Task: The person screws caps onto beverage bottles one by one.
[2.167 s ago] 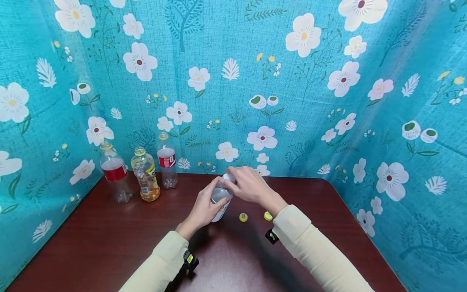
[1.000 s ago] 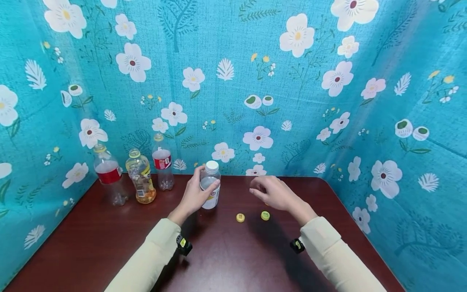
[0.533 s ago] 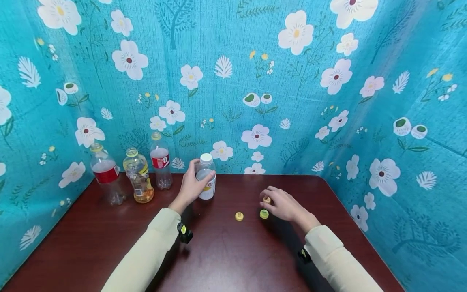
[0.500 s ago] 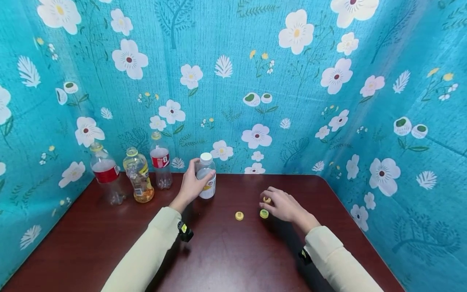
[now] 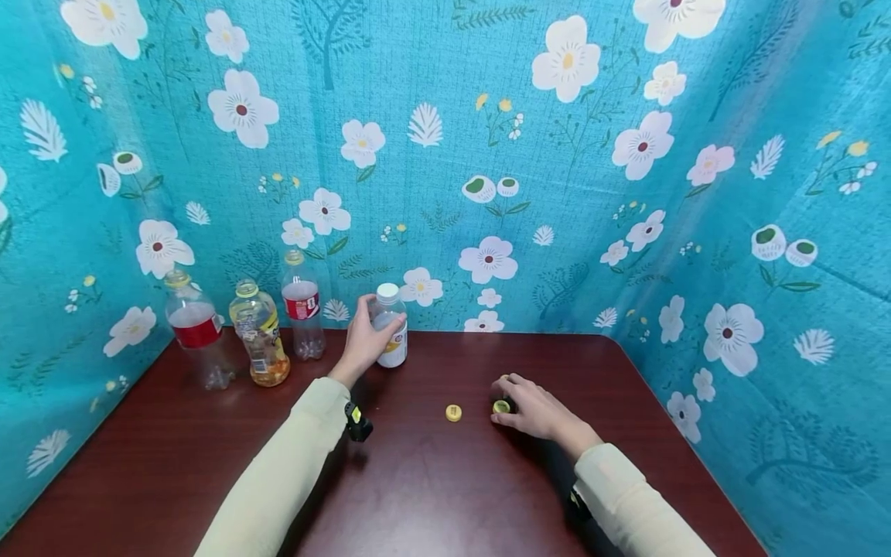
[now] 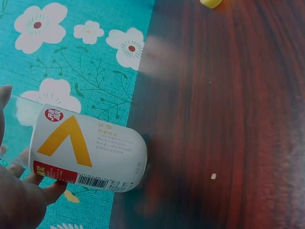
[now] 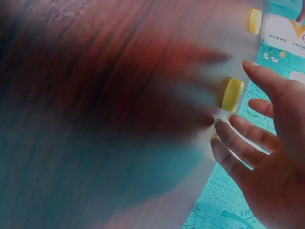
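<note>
The left hand (image 5: 365,338) grips a bottle with a white cap (image 5: 387,293) and white label (image 5: 395,352) near the table's back edge. In the left wrist view its fingers lie along the upper part of the label (image 6: 90,152). The right hand (image 5: 539,410) hovers low over the table, its fingers around a yellow-green cap (image 5: 501,407). The right wrist view shows that cap (image 7: 232,94) between thumb and fingers, with gaps, and the fingers of the hand (image 7: 271,138) spread. A second yellow cap (image 5: 453,413) lies to the left. Another cap behind the right fingers is mostly hidden.
Three uncapped bottles stand at the back left: one with a red label (image 5: 198,333), one with a yellow label and orange remains (image 5: 267,340), and another with a red label (image 5: 302,308). A flowered teal cloth (image 5: 431,193) surrounds the dark red table (image 5: 418,495).
The left hand and its bottle have shifted slightly back and left. The right hand has come a little nearer the front, from the rear cap to around the yellow-green one.
</note>
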Demonstrator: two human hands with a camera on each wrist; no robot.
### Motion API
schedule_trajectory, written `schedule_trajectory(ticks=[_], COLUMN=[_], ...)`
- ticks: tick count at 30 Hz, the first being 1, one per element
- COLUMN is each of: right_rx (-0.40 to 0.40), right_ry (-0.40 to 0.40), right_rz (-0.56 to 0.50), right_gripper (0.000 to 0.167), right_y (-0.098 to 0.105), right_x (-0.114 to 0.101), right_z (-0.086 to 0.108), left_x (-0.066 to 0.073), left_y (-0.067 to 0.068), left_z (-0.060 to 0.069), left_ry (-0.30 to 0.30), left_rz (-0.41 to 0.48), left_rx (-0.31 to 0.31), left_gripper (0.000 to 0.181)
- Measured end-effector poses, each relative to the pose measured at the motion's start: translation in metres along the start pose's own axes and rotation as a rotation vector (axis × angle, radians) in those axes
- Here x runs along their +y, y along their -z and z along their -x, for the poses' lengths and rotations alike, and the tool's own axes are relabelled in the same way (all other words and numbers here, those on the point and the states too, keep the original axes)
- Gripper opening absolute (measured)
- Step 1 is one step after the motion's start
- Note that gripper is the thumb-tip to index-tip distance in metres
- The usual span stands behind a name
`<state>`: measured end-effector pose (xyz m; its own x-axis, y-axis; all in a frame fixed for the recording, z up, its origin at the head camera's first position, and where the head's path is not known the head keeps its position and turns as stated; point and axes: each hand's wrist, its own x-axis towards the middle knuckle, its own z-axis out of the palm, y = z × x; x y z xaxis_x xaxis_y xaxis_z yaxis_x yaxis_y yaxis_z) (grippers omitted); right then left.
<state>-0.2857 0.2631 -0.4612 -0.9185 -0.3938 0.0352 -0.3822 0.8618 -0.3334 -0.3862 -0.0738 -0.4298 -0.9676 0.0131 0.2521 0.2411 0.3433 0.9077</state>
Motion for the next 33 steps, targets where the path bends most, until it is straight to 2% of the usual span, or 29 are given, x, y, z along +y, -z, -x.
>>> schedule_trajectory(ticks=[5,9,17,27,33], right_rx=[-0.016,-0.02,-0.011,-0.006,0.017], right_ry=[0.005,-0.006,-0.013,-0.033,0.014], right_rz=[-0.016,-0.041,-0.07,-0.07,-0.028], right_gripper=[0.043,0.041,0.036,0.028,0.021], right_y=[-0.002,-0.003,-0.002,-0.004,-0.005], right_x=[0.0,-0.001,0.001,-0.001,0.0], right_z=[0.0,-0.001,0.0,0.002,0.0], left_x=[-0.001,-0.002,-0.003,0.003,0.013], left_y=[0.0,0.002,0.0,0.002,0.012], left_z=[-0.009,-0.015,-0.028,-0.026,-0.02], left_ry=[0.017,0.041,0.047,0.011,-0.036], left_rz=[0.0,0.005,-0.011,-0.129,-0.216], left_rx=[-0.006,0.012,0.025,-0.009,0.024], left_gripper=[0.078,0.078,0.078,0.088,0.086])
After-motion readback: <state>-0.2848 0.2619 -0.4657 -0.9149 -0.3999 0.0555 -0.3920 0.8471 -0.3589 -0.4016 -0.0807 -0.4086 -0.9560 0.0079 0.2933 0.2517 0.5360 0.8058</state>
